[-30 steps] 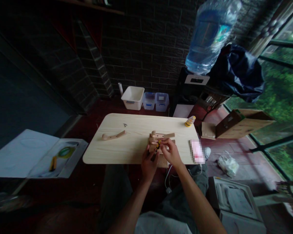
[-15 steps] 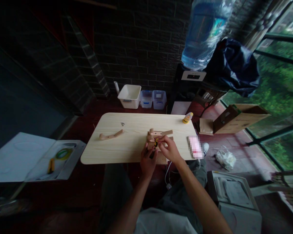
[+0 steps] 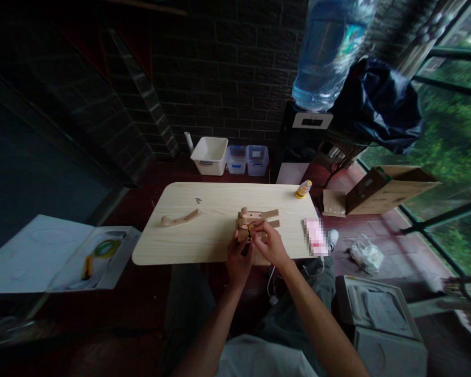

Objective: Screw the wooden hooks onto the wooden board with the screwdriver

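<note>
My right hand (image 3: 270, 243) is closed, its fingertips pinching a small black-and-yellow screwdriver (image 3: 250, 230), partly hidden by the fingers. Close on its left, my left hand (image 3: 239, 262) is curled with thumb and fingers together at the tool's lower end; what they grip is hidden. Both hands are over a wooden assembly (image 3: 253, 214) near the table's front edge, with curved arms and flat strips pointing right. A separate curved wooden piece (image 3: 179, 218) lies to the left on the table. Beyond it are some small metal bits (image 3: 198, 200), too small to name.
The pale wooden table (image 3: 212, 246) carries a yellow-based clear bottle (image 3: 303, 189) at the back right and a pink blurred item (image 3: 316, 235) at the right edge. Bins (image 3: 210, 157) stand by the wall. An open white case (image 3: 98, 262) is on the left; a cardboard box (image 3: 388, 191) is on the right.
My right hand has shifted slightly left and down, covering more of the screwdriver. My left hand stays nearly in place. The view has moved a little.
</note>
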`<state>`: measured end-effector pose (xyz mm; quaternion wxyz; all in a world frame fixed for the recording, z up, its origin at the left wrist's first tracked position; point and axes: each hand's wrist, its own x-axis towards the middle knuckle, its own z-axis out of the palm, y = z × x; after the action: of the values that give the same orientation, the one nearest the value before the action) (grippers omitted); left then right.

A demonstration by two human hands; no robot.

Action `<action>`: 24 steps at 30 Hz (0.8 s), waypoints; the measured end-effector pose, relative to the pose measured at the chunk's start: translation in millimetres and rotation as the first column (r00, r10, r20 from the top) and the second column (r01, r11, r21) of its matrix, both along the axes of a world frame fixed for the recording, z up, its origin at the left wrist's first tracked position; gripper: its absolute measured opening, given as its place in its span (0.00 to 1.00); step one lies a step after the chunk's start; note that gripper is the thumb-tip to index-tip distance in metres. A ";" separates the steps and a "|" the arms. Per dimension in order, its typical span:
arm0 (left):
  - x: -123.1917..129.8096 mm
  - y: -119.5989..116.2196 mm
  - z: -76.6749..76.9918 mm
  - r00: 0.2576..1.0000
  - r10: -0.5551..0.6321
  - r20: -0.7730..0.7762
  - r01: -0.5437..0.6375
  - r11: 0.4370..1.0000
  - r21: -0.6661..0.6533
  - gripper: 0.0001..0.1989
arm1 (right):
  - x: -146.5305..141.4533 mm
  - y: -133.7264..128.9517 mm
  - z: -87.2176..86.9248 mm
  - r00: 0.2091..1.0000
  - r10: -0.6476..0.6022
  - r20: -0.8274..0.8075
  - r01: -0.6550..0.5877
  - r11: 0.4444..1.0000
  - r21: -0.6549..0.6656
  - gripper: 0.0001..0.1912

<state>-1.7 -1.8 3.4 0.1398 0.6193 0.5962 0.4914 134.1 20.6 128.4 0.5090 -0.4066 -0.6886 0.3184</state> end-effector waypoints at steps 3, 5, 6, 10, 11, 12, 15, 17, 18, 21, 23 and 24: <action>0.1 -0.3 2.4 1.000 -0.001 -0.002 0.001 1.000 0.001 0.16 | 0.0 -1.1 -1.5 1.000 -0.006 -0.009 0.006 1.000 -0.001 0.02; 0.6 -0.8 4.3 1.000 0.006 -0.005 -0.006 1.000 0.005 0.17 | 0.5 -1.9 -1.7 1.000 -0.008 -0.028 0.008 1.000 -0.007 0.02; 0.9 -1.1 5.2 1.000 0.009 -0.005 -0.009 1.000 0.007 0.17 | 0.8 -2.0 -1.2 0.999 -0.009 -0.037 0.008 1.000 -0.009 0.02; 1.3 -2.0 8.8 1.000 0.020 0.002 -0.020 1.000 0.022 0.17 | 2.0 -0.1 3.6 0.999 -0.001 -0.034 0.000 1.000 -0.021 0.01; 1.3 -2.1 9.5 1.000 0.026 0.004 -0.026 0.999 0.025 0.17 | 2.1 0.7 4.9 0.999 0.005 -0.036 -0.006 1.000 -0.025 0.01; 1.2 -2.1 9.9 1.000 0.031 0.005 -0.031 0.999 0.028 0.17 | 2.2 1.6 5.8 0.999 0.012 -0.040 -0.013 0.999 -0.029 0.01; 0.6 -1.9 9.8 0.999 0.035 -0.003 -0.035 0.999 0.035 0.17 | 2.7 4.0 5.1 0.998 0.016 -0.063 -0.019 0.999 -0.050 0.01; 0.4 -1.4 8.7 0.999 0.030 -0.012 -0.029 0.999 0.041 0.17 | 3.4 5.6 2.6 0.997 0.009 -0.080 -0.014 0.998 -0.064 0.02; 0.3 -1.2 8.0 1.000 0.027 -0.012 -0.027 0.999 0.045 0.17 | 4.0 6.7 1.4 0.996 0.012 -0.086 -0.018 0.997 -0.068 0.02; 0.5 -0.7 5.9 1.000 0.029 0.001 -0.029 0.999 0.044 0.16 | 5.9 10.6 0.3 0.996 0.048 -0.077 -0.053 0.996 -0.068 0.03; 0.7 -0.7 5.0 0.999 0.032 0.007 -0.032 0.999 0.034 0.16 | 7.0 13.4 1.7 0.996 0.068 -0.065 -0.072 0.996 -0.055 0.02; 0.7 -0.8 4.7 1.000 0.030 0.007 -0.031 0.999 0.028 0.16 | 7.5 14.5 2.7 0.995 0.074 -0.060 -0.077 0.996 -0.047 0.03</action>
<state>-1.0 -2.6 8.2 0.1254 0.6104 0.5981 0.5039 141.6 35.1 131.0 0.5065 -0.3832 -0.6802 0.3660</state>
